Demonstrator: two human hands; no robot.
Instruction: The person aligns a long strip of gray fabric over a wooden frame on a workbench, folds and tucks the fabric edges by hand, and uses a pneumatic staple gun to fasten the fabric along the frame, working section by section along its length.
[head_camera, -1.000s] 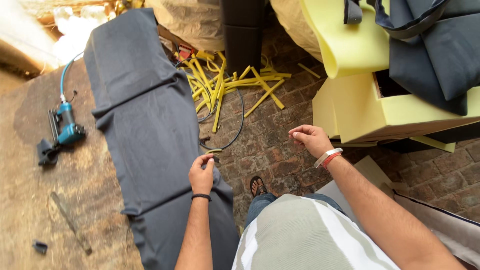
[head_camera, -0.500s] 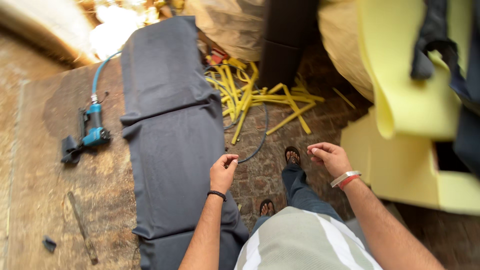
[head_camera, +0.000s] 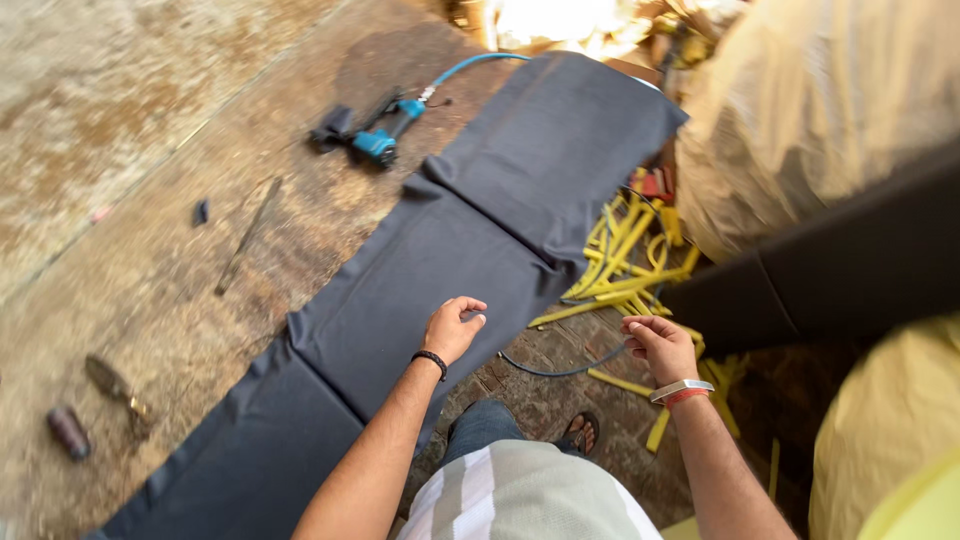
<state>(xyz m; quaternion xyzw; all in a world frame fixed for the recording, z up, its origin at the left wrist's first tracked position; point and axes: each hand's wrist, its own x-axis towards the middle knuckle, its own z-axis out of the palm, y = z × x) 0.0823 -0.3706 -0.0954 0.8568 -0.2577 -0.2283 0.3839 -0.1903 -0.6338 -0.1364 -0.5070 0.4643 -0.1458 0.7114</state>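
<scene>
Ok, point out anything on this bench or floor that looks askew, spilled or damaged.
The dark grey fabric lies skewed across the worn table, puckered near the blue air tool, its right edge hanging over. Yellow foam strips lie scattered on the brick floor. The left hand rests at the fabric's edge.

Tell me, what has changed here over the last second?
Mostly the view swung round, so the dark grey fabric now runs slantwise. The left hand moved from the fabric's edge to over its surface, fingers curled. The right hand stayed raised beside it, pinching a thin dark cord that sags between both hands. The blue air tool and yellow strips lie where they were.
</scene>
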